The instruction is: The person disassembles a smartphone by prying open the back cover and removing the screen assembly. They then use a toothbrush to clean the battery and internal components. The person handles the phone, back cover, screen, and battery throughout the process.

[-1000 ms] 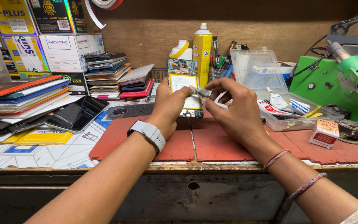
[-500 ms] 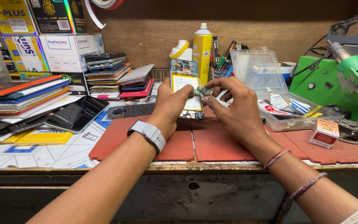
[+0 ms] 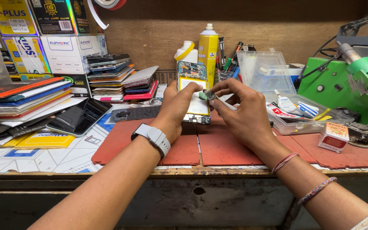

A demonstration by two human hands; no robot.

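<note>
My left hand [image 3: 176, 108] holds an opened phone [image 3: 191, 81] upright above the red mat [image 3: 218, 147]; its back is off, so the battery and circuit board show. A watch sits on that wrist. My right hand [image 3: 241, 113] pinches a small greenish part [image 3: 206, 95] at the phone's right edge, fingertips of both hands meeting there. The phone's lower end is hidden behind my left hand.
Stacks of phones and screens [image 3: 107, 76] and boxes [image 3: 64, 51] fill the left. A yellow spray can [image 3: 208, 47], white bottle [image 3: 186, 53], tool cup and clear plastic trays [image 3: 292, 113] stand behind. A green machine [image 3: 346, 85] is at right; a small red box [image 3: 332, 137] lies on the mat.
Both hands have lifted the phone slightly and tilted it more upright. The right fingers stay at the small part beside it.
</note>
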